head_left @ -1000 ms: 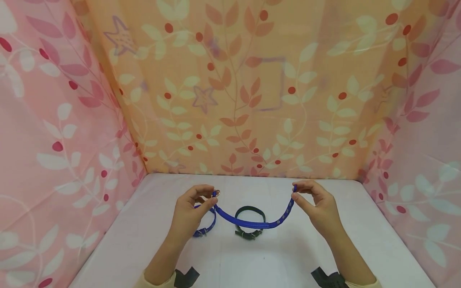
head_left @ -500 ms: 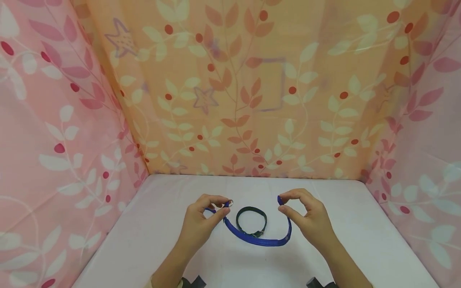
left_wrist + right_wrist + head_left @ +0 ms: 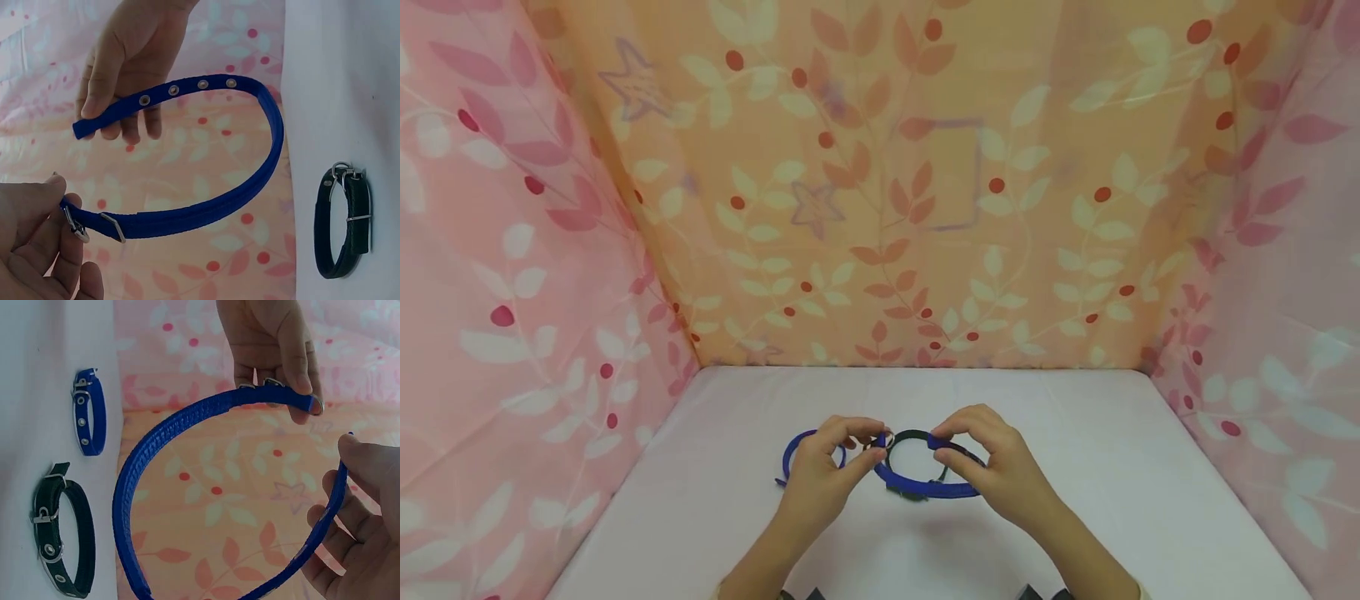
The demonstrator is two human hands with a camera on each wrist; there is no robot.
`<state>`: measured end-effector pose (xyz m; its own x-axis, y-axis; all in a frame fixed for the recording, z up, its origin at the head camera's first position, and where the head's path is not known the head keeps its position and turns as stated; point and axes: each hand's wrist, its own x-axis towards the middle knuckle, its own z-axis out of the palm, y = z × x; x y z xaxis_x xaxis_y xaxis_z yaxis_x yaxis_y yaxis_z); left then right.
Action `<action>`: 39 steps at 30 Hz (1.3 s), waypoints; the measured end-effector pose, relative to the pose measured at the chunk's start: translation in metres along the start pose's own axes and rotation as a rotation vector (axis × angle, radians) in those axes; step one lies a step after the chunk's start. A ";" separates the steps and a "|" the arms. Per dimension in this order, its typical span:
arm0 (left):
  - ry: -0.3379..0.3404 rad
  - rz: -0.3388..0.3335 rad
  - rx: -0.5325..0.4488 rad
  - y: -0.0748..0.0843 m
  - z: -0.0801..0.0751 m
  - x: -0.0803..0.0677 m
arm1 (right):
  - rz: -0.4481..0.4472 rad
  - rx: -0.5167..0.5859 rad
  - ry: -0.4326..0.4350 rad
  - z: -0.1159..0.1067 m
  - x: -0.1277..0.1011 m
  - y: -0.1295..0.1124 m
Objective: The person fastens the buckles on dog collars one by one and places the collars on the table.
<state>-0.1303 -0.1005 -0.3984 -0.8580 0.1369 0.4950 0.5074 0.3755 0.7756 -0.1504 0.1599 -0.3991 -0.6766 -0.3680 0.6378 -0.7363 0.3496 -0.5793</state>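
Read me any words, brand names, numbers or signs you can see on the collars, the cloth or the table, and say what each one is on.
None: no view shows readable text.
The open blue collar, pinched by the left hand and the right hand, bears only metal eyelets and a buckle.
The black collar and the second blue collar carry no print.
The curtain shows only leaves, berries and faint stars.

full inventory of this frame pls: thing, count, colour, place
open collar: 1, blue, held bent into a loop between both hands above the table
buckled collar: 1, blue, lying on the table by the left hand
dark collar: 1, dark green or black, buckled, lying on the table under the held loop
table: 1, white, below the hands
curtains: leaf print, orange behind, pink at both sides
left hand: pinches the buckle end
right hand: pinches the holed tip
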 end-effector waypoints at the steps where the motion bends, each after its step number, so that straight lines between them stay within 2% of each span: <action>1: 0.005 0.006 0.006 0.000 0.000 0.000 | -0.024 -0.020 -0.008 0.002 0.003 -0.001; 7: -0.007 0.035 -0.005 0.000 0.000 -0.001 | -0.134 -0.068 0.014 0.006 0.010 -0.006; 15: -0.054 0.008 -0.007 0.005 0.007 -0.008 | -0.141 -0.061 0.021 0.011 0.004 -0.011; 22: -0.074 0.050 -0.030 0.003 0.012 -0.011 | -0.177 -0.044 0.031 0.018 0.001 -0.013; 27: -0.085 0.049 -0.051 0.004 0.011 -0.010 | -0.201 -0.060 0.039 0.019 0.002 -0.013; 35: -0.142 -0.022 -0.079 0.007 0.011 -0.011 | -0.227 -0.078 0.048 0.020 0.002 -0.012; 39: -0.190 -0.091 -0.132 0.005 0.010 -0.009 | -0.222 -0.081 0.043 0.021 0.002 -0.012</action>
<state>-0.1204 -0.0911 -0.4027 -0.8938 0.2830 0.3479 0.4227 0.2728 0.8642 -0.1429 0.1367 -0.4011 -0.4960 -0.4068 0.7671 -0.8625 0.3331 -0.3810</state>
